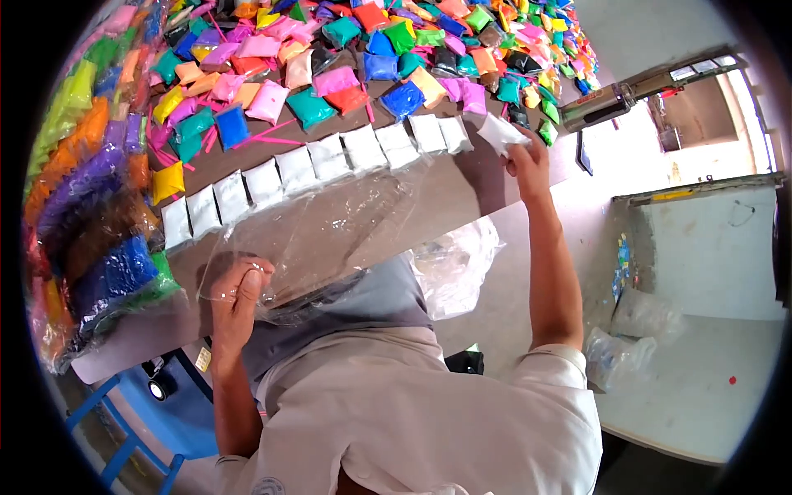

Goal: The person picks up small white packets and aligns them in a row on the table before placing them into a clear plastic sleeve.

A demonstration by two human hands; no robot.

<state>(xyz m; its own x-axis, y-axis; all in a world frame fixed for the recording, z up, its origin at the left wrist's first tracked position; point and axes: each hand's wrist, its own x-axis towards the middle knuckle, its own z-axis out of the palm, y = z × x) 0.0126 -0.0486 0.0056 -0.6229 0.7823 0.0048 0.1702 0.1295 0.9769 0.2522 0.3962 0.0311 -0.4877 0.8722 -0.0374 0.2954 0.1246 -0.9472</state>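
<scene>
Clear plastic film, apparently a bag (330, 223), lies over the table's near edge, and my left hand (239, 285) grips its left end with curled fingers. Farther right, my right hand (528, 161) pinches a small white packet (498, 133) above the table. Several more white packets (328, 157) lie side by side in a slanting row across the table. The film's upper edge touches or overlaps the lower ends of some of them. Part of my left fingers shows through the film.
A big heap of colourful small packets (338, 33) covers the far side of the table (445, 194). Clear bags of sorted coloured packets (91, 190) are stacked at left. Pink sticks (272, 139) lie among the packets. A crumpled clear bag (454, 264) is beside my lap, and a blue stool (161, 408) stands lower left.
</scene>
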